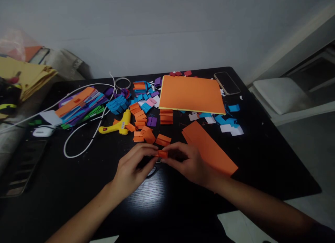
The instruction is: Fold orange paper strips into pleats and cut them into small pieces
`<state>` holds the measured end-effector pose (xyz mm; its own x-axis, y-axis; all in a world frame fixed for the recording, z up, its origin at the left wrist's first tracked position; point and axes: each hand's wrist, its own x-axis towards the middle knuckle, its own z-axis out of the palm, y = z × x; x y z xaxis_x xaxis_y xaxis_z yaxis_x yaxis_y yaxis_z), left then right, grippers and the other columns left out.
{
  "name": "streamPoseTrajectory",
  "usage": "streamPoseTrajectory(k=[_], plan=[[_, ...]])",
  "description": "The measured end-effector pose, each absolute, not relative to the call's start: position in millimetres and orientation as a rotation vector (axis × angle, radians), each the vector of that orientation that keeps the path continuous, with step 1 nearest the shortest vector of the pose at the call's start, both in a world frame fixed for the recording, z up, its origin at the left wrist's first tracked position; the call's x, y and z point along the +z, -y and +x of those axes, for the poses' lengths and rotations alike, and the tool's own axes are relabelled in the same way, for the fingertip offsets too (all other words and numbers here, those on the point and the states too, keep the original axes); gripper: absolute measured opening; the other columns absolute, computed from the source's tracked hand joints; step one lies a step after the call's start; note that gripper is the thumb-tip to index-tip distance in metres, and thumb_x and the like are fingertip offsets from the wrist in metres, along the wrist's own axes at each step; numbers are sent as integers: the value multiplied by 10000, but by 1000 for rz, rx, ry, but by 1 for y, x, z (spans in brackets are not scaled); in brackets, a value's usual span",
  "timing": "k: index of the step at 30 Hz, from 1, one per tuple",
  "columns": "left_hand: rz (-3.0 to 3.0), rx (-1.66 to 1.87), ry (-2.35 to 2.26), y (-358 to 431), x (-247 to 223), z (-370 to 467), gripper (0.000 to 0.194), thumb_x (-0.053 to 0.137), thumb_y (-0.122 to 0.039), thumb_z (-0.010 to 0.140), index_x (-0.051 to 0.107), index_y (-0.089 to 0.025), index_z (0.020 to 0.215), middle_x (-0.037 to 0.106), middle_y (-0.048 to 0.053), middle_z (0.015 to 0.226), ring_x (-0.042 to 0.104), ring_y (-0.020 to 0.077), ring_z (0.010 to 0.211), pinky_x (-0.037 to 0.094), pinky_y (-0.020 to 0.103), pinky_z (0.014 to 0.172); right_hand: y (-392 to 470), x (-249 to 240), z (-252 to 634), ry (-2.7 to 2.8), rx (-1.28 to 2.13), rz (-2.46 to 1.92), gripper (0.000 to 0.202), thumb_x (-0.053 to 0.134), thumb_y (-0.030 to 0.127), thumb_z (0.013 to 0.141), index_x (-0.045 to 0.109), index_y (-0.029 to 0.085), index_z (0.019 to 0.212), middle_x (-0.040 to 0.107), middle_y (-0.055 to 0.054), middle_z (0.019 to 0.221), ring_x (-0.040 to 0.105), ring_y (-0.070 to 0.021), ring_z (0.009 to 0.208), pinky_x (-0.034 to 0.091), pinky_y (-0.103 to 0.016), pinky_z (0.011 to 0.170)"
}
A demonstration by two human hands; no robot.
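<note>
Between my two hands is a small folded piece of orange paper [162, 154], pinched at its ends just above the black table. My left hand [133, 164] grips its left end with thumb and fingertips. The right end sits between the thumb and fingers of my right hand [187, 161]. Below them, partly hidden, lies something with a dark loop [151, 172], perhaps a scissors handle. Beyond my fingers are several folded orange pieces [163, 140]. An orange paper strip [209, 149] lies beside and partly under my right hand.
A yellow glue gun [121, 124] lies left of the orange pieces, near a looping white cable [65, 145]. Orange and yellow sheets [192, 95] are stacked at the back. Coloured paper bundles [81, 105] and a phone [24, 166] are left; another phone [227, 83] is back right.
</note>
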<state>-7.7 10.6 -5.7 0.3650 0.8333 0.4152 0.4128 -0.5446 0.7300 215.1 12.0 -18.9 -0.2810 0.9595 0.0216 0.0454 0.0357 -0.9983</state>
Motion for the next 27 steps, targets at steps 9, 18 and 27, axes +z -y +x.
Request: streamPoseTrajectory(k=[9,18,27], plan=[[1953,1094,-1147,-7,-4,-6,187,776,-74,904,716,-209,1019,756,18,926,741,145,856,602,237,793,-15,-16,216,1658,1115,-1032,123,828,330,926,785,215,939,800,-63,924,763,-201,831,614,-321,729],[1384,822,-1109,-10,0,0,134,768,-304,936,740,-173,924,747,17,763,693,130,659,560,213,602,-13,-9,214,1540,1384,-1167,143,801,361,923,794,219,938,808,-21,851,741,-181,750,580,-284,677],[1299,805,-1051,-13,-2,-1,134,750,-314,963,785,-193,1011,808,25,824,771,151,749,643,240,729,-16,-12,216,1320,1655,-1138,205,760,406,955,765,200,952,782,-20,820,727,-163,713,580,-308,709]])
